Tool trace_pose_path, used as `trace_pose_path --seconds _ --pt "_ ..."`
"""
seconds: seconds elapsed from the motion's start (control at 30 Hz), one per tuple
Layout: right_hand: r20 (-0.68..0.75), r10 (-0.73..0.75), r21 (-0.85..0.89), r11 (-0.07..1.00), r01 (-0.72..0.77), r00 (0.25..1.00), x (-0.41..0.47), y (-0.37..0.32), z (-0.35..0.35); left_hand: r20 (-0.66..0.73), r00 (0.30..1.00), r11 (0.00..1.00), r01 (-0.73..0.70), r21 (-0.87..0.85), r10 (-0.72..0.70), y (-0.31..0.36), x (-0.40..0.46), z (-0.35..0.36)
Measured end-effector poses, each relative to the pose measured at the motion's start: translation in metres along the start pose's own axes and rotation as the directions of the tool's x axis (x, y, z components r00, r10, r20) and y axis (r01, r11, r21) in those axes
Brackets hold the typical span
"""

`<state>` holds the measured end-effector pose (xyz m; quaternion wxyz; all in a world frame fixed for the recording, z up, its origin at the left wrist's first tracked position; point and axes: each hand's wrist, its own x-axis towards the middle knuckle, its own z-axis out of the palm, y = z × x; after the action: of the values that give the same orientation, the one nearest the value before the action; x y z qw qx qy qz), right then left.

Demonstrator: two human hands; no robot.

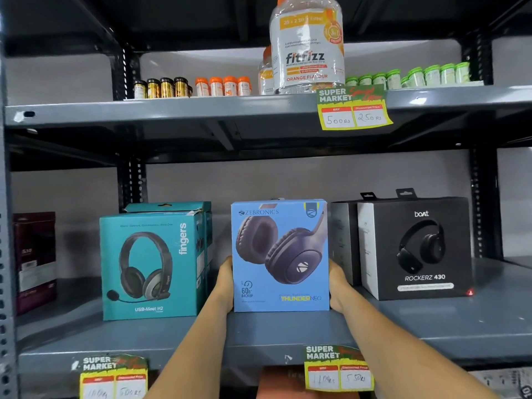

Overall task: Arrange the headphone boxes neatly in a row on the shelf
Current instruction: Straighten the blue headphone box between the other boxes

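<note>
Shelf (288, 335), grey steel, mid tier. 3 headphone boxes stand on it, faces forward.

Teal box (152, 266) at 9 o'clock of centre, upright, turned slightly so its right side shows; a 2nd teal box sits close behind it. Its top flap looks scuffed and a little lifted.

Left hand (227, 283) lies flat against the left side of the blue box (280, 254), low on the wall. Fingers run back along the hidden side; spread or together, cannot tell.

Blue box stands at centre, upright, base on the shelf or barely off it; contact not clear. A gap separates it from the teal box; it sits nearer the black box.

Right hand (338, 286) mirrors the left, pressed on the right side, low. Only the thumb edge and knuckles show; the fingers are hidden behind the box.

Black box (414, 249) at 3 o'clock, upright, with another behind it to the left.

Handling, as judgement: thin card carton, light, mostly air inside. Walls stiff at the edges, soft mid-panel, so squeeze near the bottom corners, not the centre. Glossy print may slip; the palm-to-palm clamp suits it. Sliding beats lifting. Hang tabs on the black boxes are fragile.
</note>
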<state>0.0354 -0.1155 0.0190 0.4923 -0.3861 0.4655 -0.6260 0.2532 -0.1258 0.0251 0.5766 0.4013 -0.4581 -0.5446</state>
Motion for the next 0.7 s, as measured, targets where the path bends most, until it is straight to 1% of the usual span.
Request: trace_pose_path --seconds 0.1,0.23,0.53,0.7 --pt "0.013 0.003 0.0 1.0 -0.003 1.0 0.0015 0.0014 -0.0014 0.015 1.0 0.999 -0.026 0.032 0.025 -0.0005 -0.0051 0.0009" --pt "0.018 0.011 0.017 1.0 -0.012 1.0 0.0054 0.0031 -0.0014 0.008 1.0 0.998 -0.01 0.062 0.009 -0.0027 -0.0034 -0.0021" --pt "0.011 0.01 0.024 1.0 -0.011 1.0 0.0037 0.0 0.0009 -0.022 1.0 0.999 0.021 0.049 -0.02 -0.0027 -0.0004 -0.0022" --pt "0.018 0.014 0.016 1.0 -0.014 1.0 0.0003 0.0009 0.0004 -0.005 1.0 0.998 0.025 0.049 -0.025 -0.0051 -0.0015 -0.003"
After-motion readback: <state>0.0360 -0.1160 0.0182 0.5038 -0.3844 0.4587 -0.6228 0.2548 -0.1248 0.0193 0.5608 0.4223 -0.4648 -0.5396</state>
